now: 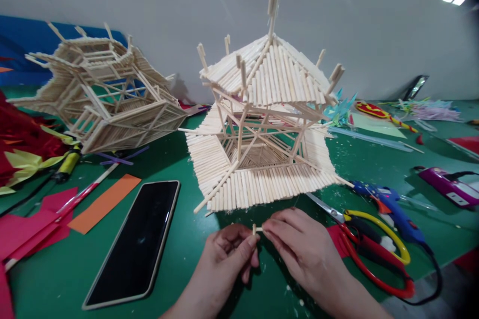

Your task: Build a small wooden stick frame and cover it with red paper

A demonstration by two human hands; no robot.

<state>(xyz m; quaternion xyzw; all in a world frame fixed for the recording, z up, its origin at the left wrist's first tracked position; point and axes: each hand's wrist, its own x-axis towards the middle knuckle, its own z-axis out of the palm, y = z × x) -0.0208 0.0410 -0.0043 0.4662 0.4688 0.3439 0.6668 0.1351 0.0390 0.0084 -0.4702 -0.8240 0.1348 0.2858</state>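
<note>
A two-tier pagoda model (262, 124) made of thin wooden sticks stands on the green table (175, 159) in front of me. Just below its front roof edge my left hand (228, 254) and my right hand (299, 249) meet. Both pinch small pieces of wooden stick (256, 230) between thumb and fingertips, one piece upright and one lying across it. The hands touch each other at the fingertips and stay clear of the model.
A second stick model (105, 94) lies tilted at the back left. A black phone (138, 241) lies to the left of my hands. Red-and-yellow scissors (370, 249) and a blue glue gun (389, 207) lie to the right. Red, orange and yellow paper (105, 203) covers the left side.
</note>
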